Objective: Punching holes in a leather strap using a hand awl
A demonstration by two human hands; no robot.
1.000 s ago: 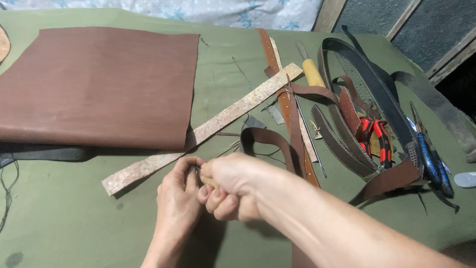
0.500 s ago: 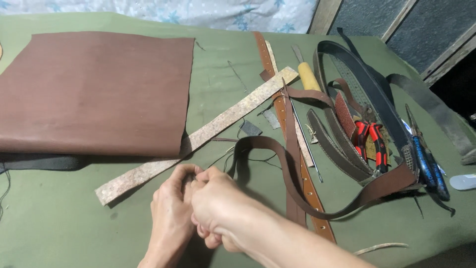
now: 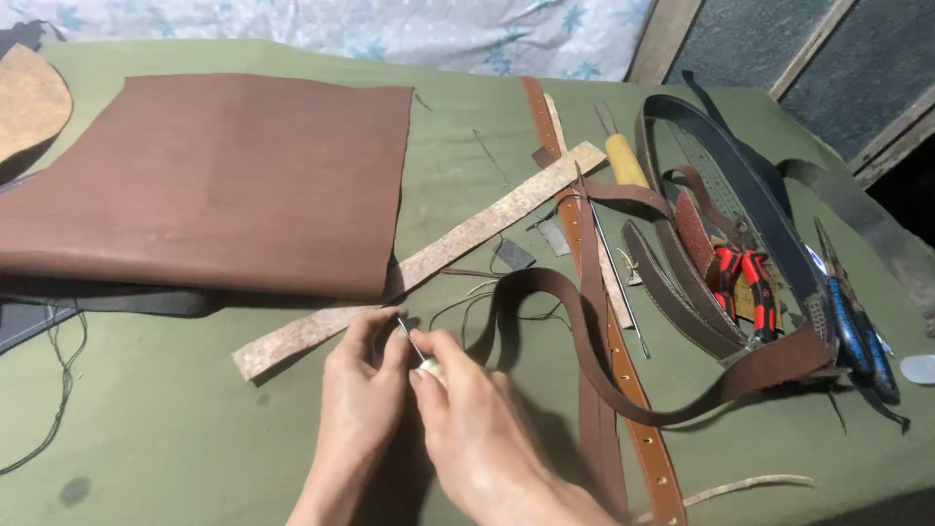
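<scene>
A big brown leather sheet (image 3: 209, 180) lies at ten o'clock on the green table (image 3: 146, 429). Low down at six o'clock the two hands meet. The left hand (image 3: 358, 404) pinches something small – too hidden to tell what. The right hand (image 3: 477, 438) grips a thin metal awl (image 3: 411, 343) that points up to eleven o'clock. A brown belt (image 3: 584, 341) curls just beside them, and red pliers (image 3: 740, 282) lie at three o'clock.

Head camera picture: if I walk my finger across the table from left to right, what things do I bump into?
Tan rounded leather piece → big brown leather sheet → yellow-handled awl → red-handled pliers → blue-handled tool.
</scene>
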